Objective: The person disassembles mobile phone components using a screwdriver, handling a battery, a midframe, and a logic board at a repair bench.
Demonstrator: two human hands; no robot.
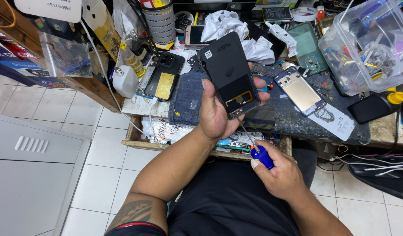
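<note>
From the head camera I see my left hand gripping an opened black phone, held upright above the cluttered workbench. My right hand is clenched on a blue-handled screwdriver, its thin shaft reaching the phone's bottom edge. Another opened phone lies flat on the bench, just right.

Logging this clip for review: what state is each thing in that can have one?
Left hand: gripping the dark phone, held upright.
Dark phone: back cover off, internals exposed.
Right hand: closed on the blue-handled screwdriver.
Blue-handled screwdriver: tip at the phone's lower edge.
Blue-framed phone: flat on the bench, opened.
Clear plastic box: tilted, holding small parts.
Black phone: lying flat, untouched.
</note>
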